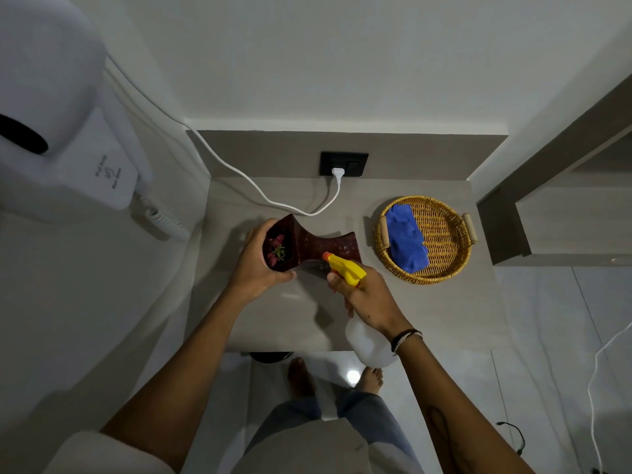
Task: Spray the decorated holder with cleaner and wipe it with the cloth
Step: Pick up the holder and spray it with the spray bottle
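The task looks to be at its first step, the spraying, with the wiping not yet begun. The person's left hand (254, 265) is wrapped around the wide open mouth of the decorated holder (307, 246), a dark red, waisted vessel tipped onto its side over the middle of the bench (427, 309), its mouth turned toward the camera and what seem to be dried petals showing inside. Whether its far foot touches the bench or is held just clear cannot be told from this angle. The right hand (362, 295) is closed around the neck of a spray bottle (367, 340), whose yellow trigger head and orange nozzle sit just beside the holder's narrow waist and aim at it, while the pale bottle body hangs out over the bench's near edge. A finger lies along the trigger, but no mist or wet sheen is visible on the holder, so it is unclear whether any cleaner has landed. The blue cloth (407, 237) lies folded in the wicker tray (444, 234) near the bench's right edge, well apart from both hands and untouched. What is left, by this reading, is coating the holder's sides, setting the bottle down, fetching the cloth from the tray and wiping the holder all round.
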